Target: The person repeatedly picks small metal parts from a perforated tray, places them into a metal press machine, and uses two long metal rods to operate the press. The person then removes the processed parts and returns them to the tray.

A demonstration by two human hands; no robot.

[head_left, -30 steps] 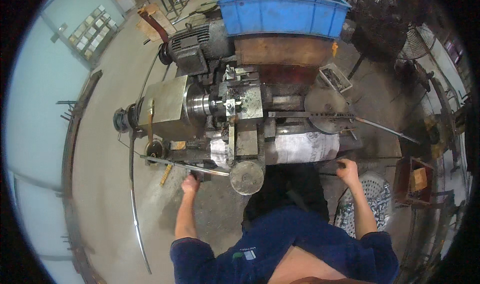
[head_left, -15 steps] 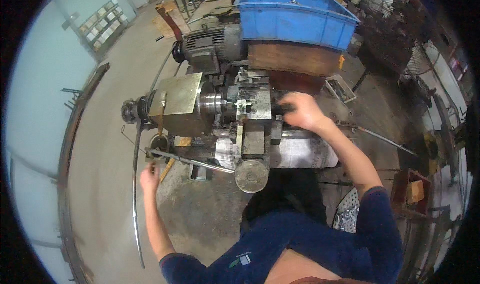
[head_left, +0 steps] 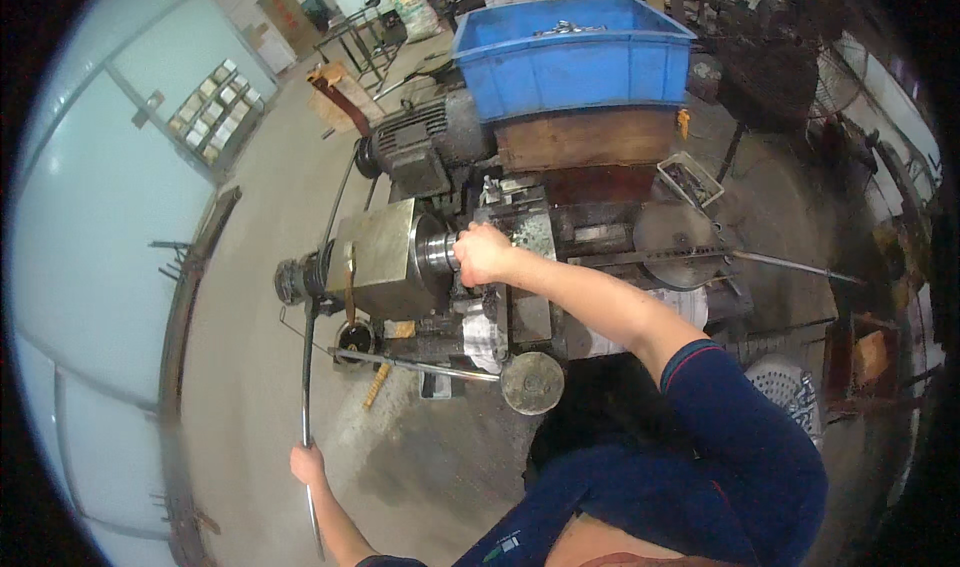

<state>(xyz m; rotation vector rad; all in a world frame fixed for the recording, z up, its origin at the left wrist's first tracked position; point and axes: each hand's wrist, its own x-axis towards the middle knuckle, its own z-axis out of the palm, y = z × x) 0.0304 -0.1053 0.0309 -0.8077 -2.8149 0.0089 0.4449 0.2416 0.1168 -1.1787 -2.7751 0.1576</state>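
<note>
Head view: left hand [head_left: 307, 463] grips long rod [head_left: 307, 367], right hand [head_left: 482, 255] clenched at lathe chuck [head_left: 437, 251], blue bin [head_left: 572, 55] behind.

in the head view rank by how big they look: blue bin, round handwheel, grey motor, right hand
1. blue bin
2. grey motor
3. round handwheel and right hand look much alike, so no ranking between them.

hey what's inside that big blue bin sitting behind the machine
The blue bin stands on a wooden box. Only a few small metal parts show above its rim; its walls hide everything lower.
</note>
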